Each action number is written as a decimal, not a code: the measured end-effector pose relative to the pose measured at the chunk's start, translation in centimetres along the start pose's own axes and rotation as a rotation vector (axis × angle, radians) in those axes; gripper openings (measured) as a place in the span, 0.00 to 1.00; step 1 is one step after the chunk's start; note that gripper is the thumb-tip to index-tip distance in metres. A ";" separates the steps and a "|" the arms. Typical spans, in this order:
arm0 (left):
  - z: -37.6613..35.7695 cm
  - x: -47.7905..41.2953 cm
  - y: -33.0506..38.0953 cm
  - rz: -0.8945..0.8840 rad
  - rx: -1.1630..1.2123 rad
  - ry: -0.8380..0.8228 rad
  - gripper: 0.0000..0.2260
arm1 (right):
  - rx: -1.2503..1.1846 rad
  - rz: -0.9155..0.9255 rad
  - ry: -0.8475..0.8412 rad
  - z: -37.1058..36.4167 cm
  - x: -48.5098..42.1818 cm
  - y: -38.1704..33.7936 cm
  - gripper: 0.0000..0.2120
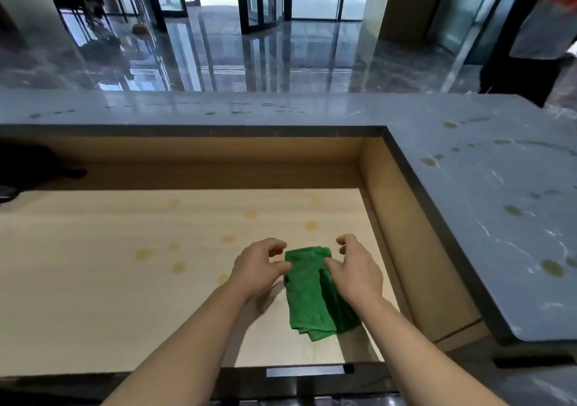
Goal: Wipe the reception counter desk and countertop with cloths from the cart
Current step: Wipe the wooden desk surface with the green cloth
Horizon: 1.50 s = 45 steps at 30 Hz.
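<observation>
- The folded green microfibre cloth (307, 293) lies flat on the pale wood-grain desk surface (109, 280), near its right end. The left hand (259, 268) and right hand (356, 271) sit at either side of its far edge, a little apart.
- Each thumb touches the cloth, while the fingers are loosely curled and lifted off it. Neither hand appears to close round it.
- Risk: with only thumbs on it, the stacked layers could slide apart or bunch on the first push. The wipe would then drag a lump instead of a flat pad.
- Risk: the yellowish dried spots (144, 253) scattered across the desk may smear rather than lift if the pass is light or the cloth is dry.
- Risk: the raised tan wooden side panel (406, 234) stands just right of the cloth. A sideways stroke could knock the knuckles and leave the corner unwiped.
- The dark grey veined stone countertop (499, 202) wraps round the back and right, higher than the desk. It carries its own greenish blotches (552, 267), not yet wiped.
- A black object (34, 165) sits at the desk's far left, too dark to identify, and would block a full-length sweep.
- A person in dark clothing (530, 46) stands beyond the counter's right corner.
</observation>
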<state>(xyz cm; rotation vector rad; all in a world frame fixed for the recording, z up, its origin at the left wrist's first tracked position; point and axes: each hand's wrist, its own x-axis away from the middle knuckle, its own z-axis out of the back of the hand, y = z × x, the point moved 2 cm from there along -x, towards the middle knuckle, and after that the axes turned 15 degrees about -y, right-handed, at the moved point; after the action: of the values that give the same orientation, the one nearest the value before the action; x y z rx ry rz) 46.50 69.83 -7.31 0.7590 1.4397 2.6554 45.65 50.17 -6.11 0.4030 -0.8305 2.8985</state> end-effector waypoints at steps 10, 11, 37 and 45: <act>5.6 3.2 -6.2 0.177 -0.647 -0.201 0.52 | 0.537 0.312 -0.236 -7.3 0.8 -0.3 0.32; 5.8 3.3 -6.6 0.175 -0.700 -0.225 0.54 | 0.511 0.295 -0.288 -7.9 0.6 -0.2 0.34; 5.4 1.4 -7.7 0.266 -1.091 -0.299 0.62 | 0.578 -0.032 -0.147 -5.2 -8.6 3.4 0.27; 5.4 1.4 -7.3 0.269 -1.078 -0.319 0.61 | 0.422 -0.227 -0.096 -8.7 -5.1 -1.2 0.27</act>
<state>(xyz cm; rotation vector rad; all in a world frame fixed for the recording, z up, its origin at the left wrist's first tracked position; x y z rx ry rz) 46.11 78.51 -10.10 1.1392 -0.2371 2.7085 48.78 55.69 -14.10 0.6294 -0.1559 2.8391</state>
